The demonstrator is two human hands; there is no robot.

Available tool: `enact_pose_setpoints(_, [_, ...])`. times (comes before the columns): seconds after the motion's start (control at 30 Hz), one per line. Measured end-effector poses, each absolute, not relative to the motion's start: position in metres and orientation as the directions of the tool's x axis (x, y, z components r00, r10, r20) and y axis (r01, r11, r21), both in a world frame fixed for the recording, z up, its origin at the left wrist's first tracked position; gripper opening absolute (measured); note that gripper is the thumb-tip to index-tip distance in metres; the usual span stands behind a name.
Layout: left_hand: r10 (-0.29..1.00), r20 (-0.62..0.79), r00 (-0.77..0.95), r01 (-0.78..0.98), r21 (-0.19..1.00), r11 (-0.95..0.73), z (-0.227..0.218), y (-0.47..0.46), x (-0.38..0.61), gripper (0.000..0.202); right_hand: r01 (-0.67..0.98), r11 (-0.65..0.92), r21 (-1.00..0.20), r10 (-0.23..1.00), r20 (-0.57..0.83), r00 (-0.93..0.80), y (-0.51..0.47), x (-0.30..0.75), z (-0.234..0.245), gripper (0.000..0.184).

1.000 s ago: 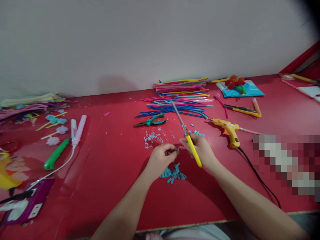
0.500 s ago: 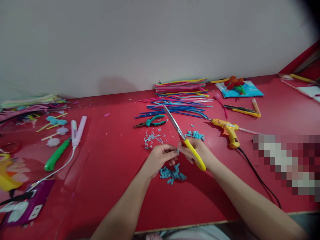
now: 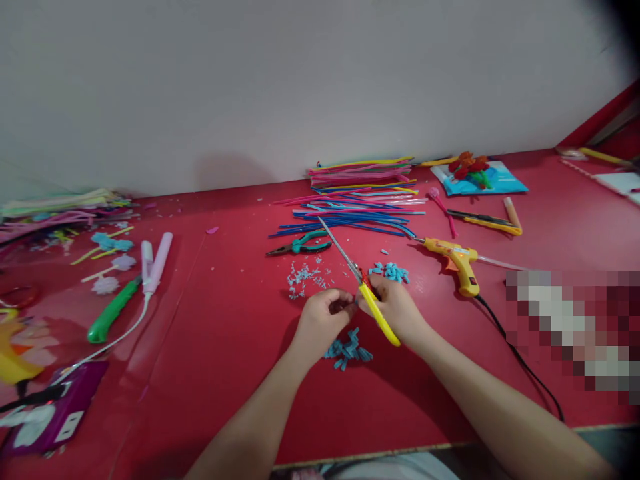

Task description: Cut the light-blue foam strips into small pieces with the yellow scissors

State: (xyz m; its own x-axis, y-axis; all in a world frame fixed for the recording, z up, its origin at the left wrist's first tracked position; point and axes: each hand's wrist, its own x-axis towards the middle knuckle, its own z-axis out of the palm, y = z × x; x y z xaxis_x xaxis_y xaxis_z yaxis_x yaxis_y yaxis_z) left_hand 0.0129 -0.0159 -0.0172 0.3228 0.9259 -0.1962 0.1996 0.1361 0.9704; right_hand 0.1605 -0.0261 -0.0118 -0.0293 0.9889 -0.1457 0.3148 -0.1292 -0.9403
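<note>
My right hand [image 3: 397,308] grips yellow-handled scissors [image 3: 361,283], their closed blades pointing up and left over the red table [image 3: 225,347]. My left hand [image 3: 324,320] is curled in a pinch just left of the scissors, holding a small piece I cannot make out. Below both hands lies a heap of short blue cut pieces [image 3: 347,349]. A second small heap of blue pieces [image 3: 391,271] sits above my right hand, and pale blue crumbs [image 3: 303,277] are scattered beyond my left hand.
Blue, pink and yellow pipe cleaners [image 3: 357,200] lie near the wall, with green-handled pliers [image 3: 300,245] in front. A yellow glue gun [image 3: 457,261] with black cord lies right. At left are a pink hair straightener [image 3: 156,261], a green-handled tool [image 3: 113,311] and more pipe cleaners [image 3: 55,207].
The scissors' blades have swung further left and lower, and my right hand has drawn close to my left, which shifted slightly.
</note>
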Motion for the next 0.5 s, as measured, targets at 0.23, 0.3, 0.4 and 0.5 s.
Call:
enact_pose_setpoints(0.23, [0.924,-0.265,0.276,-0.092,0.949,0.3,-0.004,-0.006,0.006,0.014,0.635,-0.048,-0.771,0.994,-0.099,-0.046,-0.03,0.172,-0.002,0.026])
enact_pose_setpoints(0.3, [0.934,-0.284,0.218,-0.211,0.92,0.329,-0.001,-0.003,0.004,0.016,0.764,-0.001,-0.645,0.993,-0.093,-0.077,-0.034,0.174,0.001,0.027])
enact_pose_setpoints(0.4, [0.942,-0.288,0.17,-0.325,0.887,0.33,0.001,0.0,0.001,0.013,0.869,0.082,-0.487,0.985,-0.091,-0.144,-0.039,0.173,0.004,0.032])
enact_pose_setpoints(0.5, [0.958,-0.244,0.15,-0.381,0.88,0.283,0.0,0.001,-0.001,0.007,0.925,0.127,-0.359,0.981,-0.092,-0.171,-0.042,0.169,0.003,0.039])
